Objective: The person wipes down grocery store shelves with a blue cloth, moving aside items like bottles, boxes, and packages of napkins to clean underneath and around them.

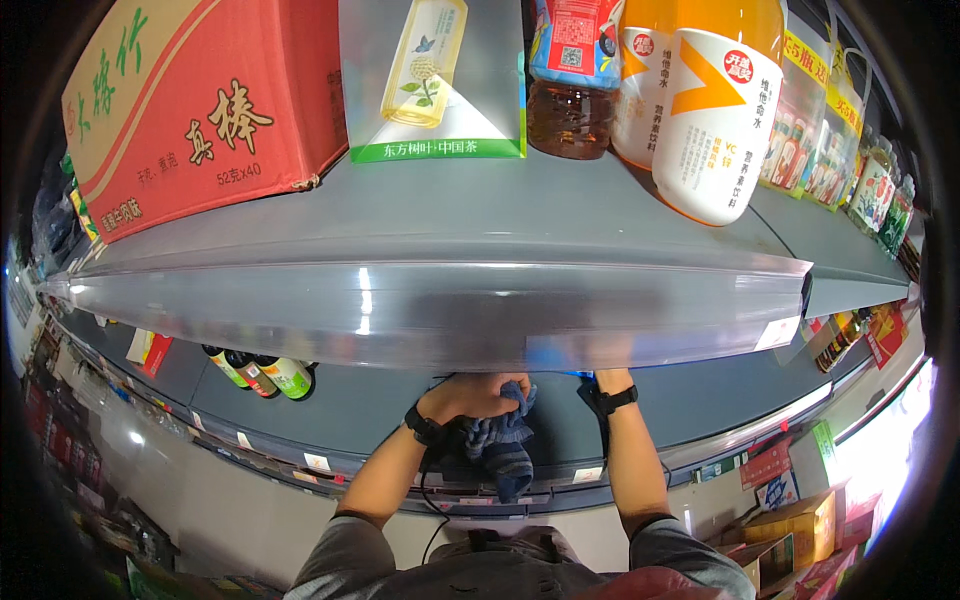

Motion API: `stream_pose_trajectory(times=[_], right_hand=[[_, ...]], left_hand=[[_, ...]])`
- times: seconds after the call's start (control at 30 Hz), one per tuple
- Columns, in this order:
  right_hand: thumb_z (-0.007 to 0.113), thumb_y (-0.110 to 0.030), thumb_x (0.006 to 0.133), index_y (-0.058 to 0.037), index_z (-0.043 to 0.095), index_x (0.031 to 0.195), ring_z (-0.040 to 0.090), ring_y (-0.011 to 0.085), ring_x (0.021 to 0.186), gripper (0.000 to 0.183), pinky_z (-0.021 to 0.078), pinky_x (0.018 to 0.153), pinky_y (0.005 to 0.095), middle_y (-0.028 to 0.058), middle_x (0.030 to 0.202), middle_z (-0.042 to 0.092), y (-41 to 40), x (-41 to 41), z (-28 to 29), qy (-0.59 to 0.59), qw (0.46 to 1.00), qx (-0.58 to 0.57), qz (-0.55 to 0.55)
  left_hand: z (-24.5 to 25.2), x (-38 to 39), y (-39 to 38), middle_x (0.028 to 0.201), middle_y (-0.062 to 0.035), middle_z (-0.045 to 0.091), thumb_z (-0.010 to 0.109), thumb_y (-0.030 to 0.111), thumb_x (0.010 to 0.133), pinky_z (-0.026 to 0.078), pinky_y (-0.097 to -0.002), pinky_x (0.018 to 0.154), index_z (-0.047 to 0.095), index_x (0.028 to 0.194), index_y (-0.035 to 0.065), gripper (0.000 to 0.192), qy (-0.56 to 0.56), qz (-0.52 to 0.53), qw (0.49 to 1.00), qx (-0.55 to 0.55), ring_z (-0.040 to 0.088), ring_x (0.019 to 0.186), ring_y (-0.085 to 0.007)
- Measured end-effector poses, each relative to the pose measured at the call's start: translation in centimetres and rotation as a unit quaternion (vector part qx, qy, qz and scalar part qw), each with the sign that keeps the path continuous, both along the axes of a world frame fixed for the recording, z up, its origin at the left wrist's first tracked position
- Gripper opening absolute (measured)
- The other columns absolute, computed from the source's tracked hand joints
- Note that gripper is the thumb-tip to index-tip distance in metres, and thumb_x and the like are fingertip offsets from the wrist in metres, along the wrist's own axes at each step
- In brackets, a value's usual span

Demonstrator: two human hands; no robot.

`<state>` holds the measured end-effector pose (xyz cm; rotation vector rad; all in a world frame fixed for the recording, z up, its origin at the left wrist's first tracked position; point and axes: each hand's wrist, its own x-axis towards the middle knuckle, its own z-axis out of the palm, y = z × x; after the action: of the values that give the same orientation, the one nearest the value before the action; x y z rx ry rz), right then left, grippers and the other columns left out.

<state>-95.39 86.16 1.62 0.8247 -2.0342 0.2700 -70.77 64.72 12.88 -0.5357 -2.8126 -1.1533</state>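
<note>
My left hand (pixel 476 395) grips a bunched blue-grey striped cloth (pixel 504 450) over the lower grey shelf (pixel 690 405). The cloth's end hangs down at the shelf's front edge. My right hand (pixel 613 377) reaches in under the upper shelf. Its fingers are blurred behind the clear plastic price-label strip (pixel 450 307), so their grip cannot be made out. Close to that hand, a blue thing (pixel 555 354) shows dimly through the strip. A black band is on each wrist.
The upper shelf (pixel 450 202) holds a red carton (pixel 225 127), a green-edged bag (pixel 439 82), a brown drink bottle (pixel 568 120) and orange drink bottles (pixel 716 127). Several dark bottles (pixel 274 375) lie on the lower shelf at left. Cardboard boxes (pixel 795 529) stand at lower right.
</note>
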Motion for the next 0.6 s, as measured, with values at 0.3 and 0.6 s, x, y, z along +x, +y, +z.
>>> stream_pose_trajectory(times=[0.3,0.6], right_hand=[[0.07,-0.005,0.09,0.0005,0.069,0.094,0.068,0.0272,0.071,0.006,0.0538,0.067,0.0382,0.0132,0.078,0.071,1.9,5.7,7.6,-0.16,0.908,-0.32,0.218],[0.066,0.004,0.092,0.0023,0.07,0.1,0.053,0.0078,0.058,0.009,0.042,0.052,0.0275,0.0031,0.071,0.067,5.7,12.4,15.5,-0.279,0.85,-0.423,0.146]], left_hand=[[-0.6,-0.6,-0.3,0.104,-0.0162,0.076,0.069,0.017,0.084,0.055,-0.0394,0.088,0.072,0.106,0.0089,0.023,-0.067,-0.022,0.997,0.035,0.072,0.099,-0.0334],[-0.4,-1.0,-1.4,0.104,-0.0123,0.073,0.064,0.013,0.087,0.054,-0.0357,0.09,0.069,0.109,0.0062,0.024,-0.09,-0.037,0.994,0.057,0.068,0.096,-0.0228]])
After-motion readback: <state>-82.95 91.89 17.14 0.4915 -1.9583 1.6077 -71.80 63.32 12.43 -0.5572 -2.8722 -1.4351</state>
